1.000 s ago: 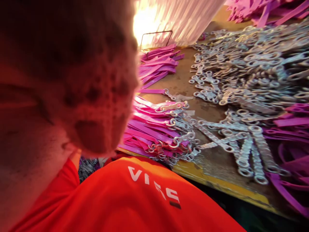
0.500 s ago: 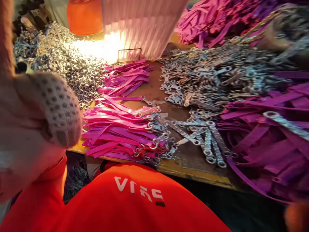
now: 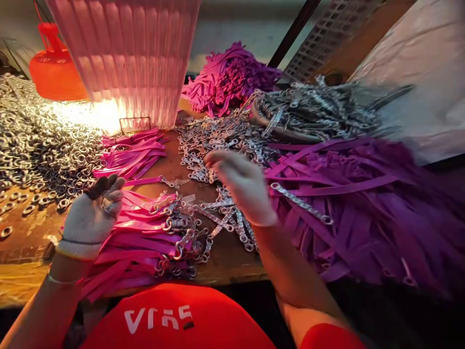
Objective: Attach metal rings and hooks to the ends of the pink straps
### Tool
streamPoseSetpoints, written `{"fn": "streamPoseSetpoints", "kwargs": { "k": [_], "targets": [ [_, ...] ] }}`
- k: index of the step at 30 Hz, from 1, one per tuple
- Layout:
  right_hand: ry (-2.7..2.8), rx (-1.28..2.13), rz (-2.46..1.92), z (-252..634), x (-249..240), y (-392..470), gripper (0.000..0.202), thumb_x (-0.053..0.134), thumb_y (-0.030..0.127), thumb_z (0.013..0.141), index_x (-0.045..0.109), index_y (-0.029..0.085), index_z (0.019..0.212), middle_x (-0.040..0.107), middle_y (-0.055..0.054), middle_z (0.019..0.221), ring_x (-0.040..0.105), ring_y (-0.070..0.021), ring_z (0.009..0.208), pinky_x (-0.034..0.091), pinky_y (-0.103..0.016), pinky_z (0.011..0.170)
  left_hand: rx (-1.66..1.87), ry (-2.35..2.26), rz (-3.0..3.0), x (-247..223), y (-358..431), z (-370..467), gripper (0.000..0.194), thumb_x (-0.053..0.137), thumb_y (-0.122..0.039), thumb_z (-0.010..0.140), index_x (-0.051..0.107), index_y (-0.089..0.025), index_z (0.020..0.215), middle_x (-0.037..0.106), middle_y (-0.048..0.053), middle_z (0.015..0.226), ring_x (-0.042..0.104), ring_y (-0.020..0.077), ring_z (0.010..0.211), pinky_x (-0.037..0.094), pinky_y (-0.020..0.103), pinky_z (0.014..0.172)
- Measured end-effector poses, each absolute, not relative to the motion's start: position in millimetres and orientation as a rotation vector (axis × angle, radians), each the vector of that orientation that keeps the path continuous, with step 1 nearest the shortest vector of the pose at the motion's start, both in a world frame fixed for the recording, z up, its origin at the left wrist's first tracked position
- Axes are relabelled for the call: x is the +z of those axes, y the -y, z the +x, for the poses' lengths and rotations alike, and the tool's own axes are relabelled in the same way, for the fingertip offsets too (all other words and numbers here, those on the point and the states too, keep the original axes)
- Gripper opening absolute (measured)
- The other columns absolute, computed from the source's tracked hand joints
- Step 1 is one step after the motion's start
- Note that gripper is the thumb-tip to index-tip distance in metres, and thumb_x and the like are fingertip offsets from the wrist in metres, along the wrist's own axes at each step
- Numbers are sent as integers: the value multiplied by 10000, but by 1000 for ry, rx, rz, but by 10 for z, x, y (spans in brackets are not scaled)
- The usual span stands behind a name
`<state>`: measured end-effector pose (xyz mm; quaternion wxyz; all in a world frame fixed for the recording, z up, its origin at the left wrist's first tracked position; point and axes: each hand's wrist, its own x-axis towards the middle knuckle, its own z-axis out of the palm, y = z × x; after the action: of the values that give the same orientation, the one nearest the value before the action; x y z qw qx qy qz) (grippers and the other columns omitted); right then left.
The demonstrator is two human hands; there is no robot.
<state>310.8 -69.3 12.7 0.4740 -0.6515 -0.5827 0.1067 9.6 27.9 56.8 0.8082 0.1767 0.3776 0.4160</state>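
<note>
My left hand (image 3: pixel 95 215), in a pale glove with dark fingertips, is closed at the left end of the pink straps (image 3: pixel 134 237); what its curled fingers hold, if anything, I cannot make out. My right hand (image 3: pixel 241 182), also gloved and slightly blurred, hovers over the metal links (image 3: pixel 232 213) near the middle; its fingers point left and whatever may be between them is hidden. Metal rings and links hang at the right ends of the pink straps. Purple straps (image 3: pixel 356 213) lie right of my right hand, with one long metal link (image 3: pixel 301 202) on top.
Loose metal rings (image 3: pixel 43 140) are heaped at left beside an orange lamp (image 3: pixel 58 72) and a ribbed translucent panel (image 3: pixel 131 58). Behind stand a purple strap pile (image 3: pixel 236 80) and a heaped container of metal links (image 3: pixel 312 114). The table's yellowish edge (image 3: pixel 232 276) runs in front.
The view has shifted, showing more of the table's right and back. My left hand has gone from close to the camera down to the pink straps; my right hand has come in over the links.
</note>
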Motion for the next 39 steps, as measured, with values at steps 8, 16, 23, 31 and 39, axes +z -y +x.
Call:
{"fn": "streamPoseSetpoints", "kwargs": {
  "k": [8, 16, 23, 31, 39],
  "targets": [
    [1743, 149, -2388, 3226, -553, -579, 307, 459, 189, 986, 691, 126, 1177, 692, -188, 1171, 632, -252, 1093, 463, -340, 937, 805, -908, 171, 293, -366, 519, 306, 364, -58, 966, 620, -87, 1130, 667, 129, 913, 673, 151, 713, 586, 219, 547],
    [1782, 92, -2554, 3284, -769, -1080, 321, 483, 98, 924, 657, 45, 1189, 663, -264, 1123, 660, -288, 1038, 461, -349, 868, 874, -847, 381, 146, -268, 453, 470, 522, 41, 819, 582, -89, 1267, 680, 165, 1120, 710, 193, 894, 631, 285, 758],
    [1744, 47, -2464, 3276, -607, -1102, 297, 501, 171, 922, 698, 5, 1071, 628, -291, 1184, 587, -354, 1147, 444, -399, 927, 981, -910, 528, 123, -158, 456, 557, 727, 54, 665, 621, -148, 1173, 652, 92, 1128, 692, 164, 911, 623, 252, 762],
    [1798, 559, -1705, 2582, -81, -136, 293, 358, 334, 1058, 619, 223, 1132, 716, -20, 956, 661, -145, 789, 503, -251, 734, 1109, -875, 849, 66, 39, 361, 586, 834, -121, 710, 607, -230, 1240, 646, 62, 1128, 678, 173, 895, 628, 329, 786],
    [2001, 528, -1460, 2012, 223, 501, 84, 575, 228, 992, 652, 203, 1014, 723, -31, 940, 647, -154, 824, 449, -257, 728, 1111, -941, 1107, 137, 211, 364, 495, 801, -208, 785, 615, -251, 1242, 681, 43, 1039, 666, 149, 887, 567, 250, 798]
  ]
}}
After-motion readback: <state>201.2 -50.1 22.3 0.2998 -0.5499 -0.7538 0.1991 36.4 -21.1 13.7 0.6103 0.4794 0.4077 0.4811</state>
